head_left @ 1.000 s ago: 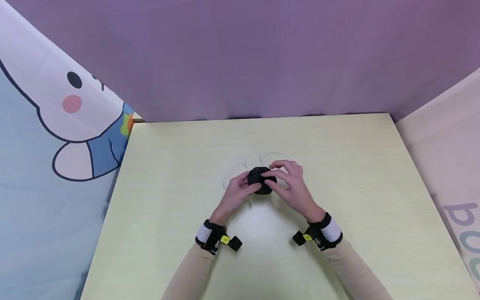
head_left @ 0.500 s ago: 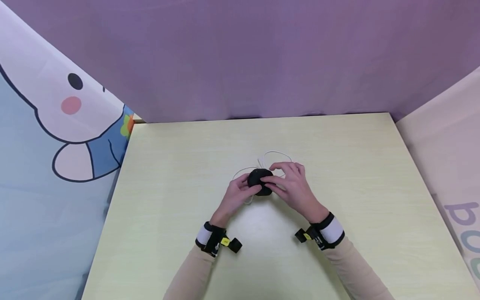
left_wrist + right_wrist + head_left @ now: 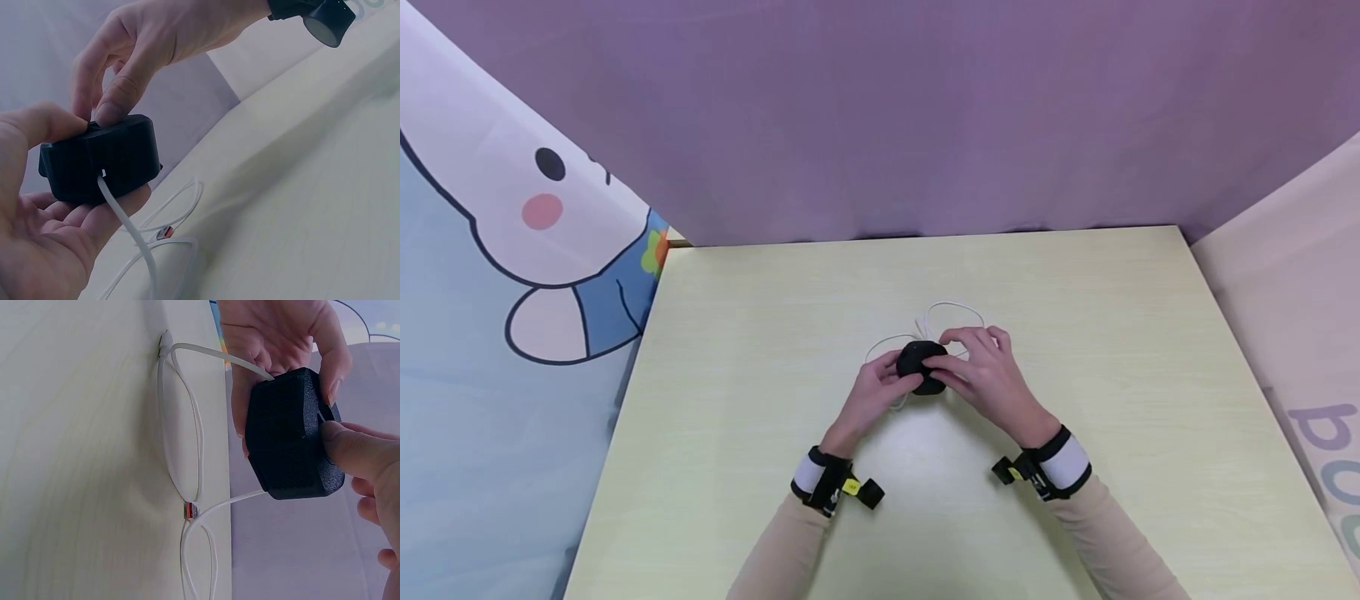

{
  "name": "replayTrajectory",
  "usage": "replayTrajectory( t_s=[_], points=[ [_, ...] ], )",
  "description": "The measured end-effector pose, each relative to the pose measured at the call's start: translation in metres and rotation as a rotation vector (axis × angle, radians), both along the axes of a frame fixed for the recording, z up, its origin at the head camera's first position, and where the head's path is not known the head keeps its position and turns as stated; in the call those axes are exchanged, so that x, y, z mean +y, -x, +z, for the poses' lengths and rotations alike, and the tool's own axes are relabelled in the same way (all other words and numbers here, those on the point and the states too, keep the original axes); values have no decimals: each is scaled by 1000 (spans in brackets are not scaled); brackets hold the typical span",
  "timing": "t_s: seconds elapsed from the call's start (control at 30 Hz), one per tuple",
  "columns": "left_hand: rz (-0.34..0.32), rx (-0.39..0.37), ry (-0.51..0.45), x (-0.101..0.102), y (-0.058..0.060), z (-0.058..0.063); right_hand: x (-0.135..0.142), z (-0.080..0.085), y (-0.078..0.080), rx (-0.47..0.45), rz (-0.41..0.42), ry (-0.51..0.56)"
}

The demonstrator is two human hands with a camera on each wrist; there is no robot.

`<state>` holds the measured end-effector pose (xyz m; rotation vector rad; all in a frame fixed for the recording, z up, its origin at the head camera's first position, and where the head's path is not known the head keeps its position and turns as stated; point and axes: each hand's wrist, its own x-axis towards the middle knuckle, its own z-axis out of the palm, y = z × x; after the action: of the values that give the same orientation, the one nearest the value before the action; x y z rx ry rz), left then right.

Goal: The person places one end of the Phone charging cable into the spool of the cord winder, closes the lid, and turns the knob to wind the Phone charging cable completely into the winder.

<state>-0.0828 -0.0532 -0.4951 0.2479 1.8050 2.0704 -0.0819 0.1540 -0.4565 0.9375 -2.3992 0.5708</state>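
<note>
Both hands meet at a black, many-sided cable winder [image 3: 912, 358], held above the table near its middle. My left hand [image 3: 867, 398] grips it from the side, thumb on top and fingers underneath. With thumb and forefinger, my right hand [image 3: 996, 387] pinches a part on its top face, mostly hidden by the fingertips. A white cable [image 3: 134, 232] comes out through a small slot in the winder's side. In the right wrist view, white cable leaves the winder [image 3: 281, 437] on two opposite sides. A USB plug with a red-orange inside [image 3: 190, 510] hangs among the loops.
The cable's other small plug [image 3: 165, 342] shows in the right wrist view. A pale wooden table [image 3: 737, 333] lies below the hands. Behind it hangs a purple cloth [image 3: 925, 117], with a cartoon-printed cloth [image 3: 512, 417] at left and a pale one [image 3: 1285, 333] at right.
The winder and both hands have come slightly toward me. The cable loops, faint and blurred a second ago, now show sharply. Both hands keep their hold.
</note>
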Motion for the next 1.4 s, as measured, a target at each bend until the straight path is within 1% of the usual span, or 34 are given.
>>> replayTrajectory(
  t_s=[0.3, 0.57, 0.97, 1.2, 1.4],
  points=[
    [6, -16, 32, 0, -3, 2, 0, -1, -1, 2, -4, 6],
    [5, -4, 1, 1, -7, 0, 1, -3, -3, 10, -15, 4],
    [14, 13, 3, -1, -9, 0, -2, -4, -5, 22, -50, -16],
    [27, -10, -7, 0, -10, 1, -3, -5, -5, 39, -64, -14],
    [31, -6, -27, 0, -10, 1, -6, -5, -7, 54, -86, 0]
  ],
)
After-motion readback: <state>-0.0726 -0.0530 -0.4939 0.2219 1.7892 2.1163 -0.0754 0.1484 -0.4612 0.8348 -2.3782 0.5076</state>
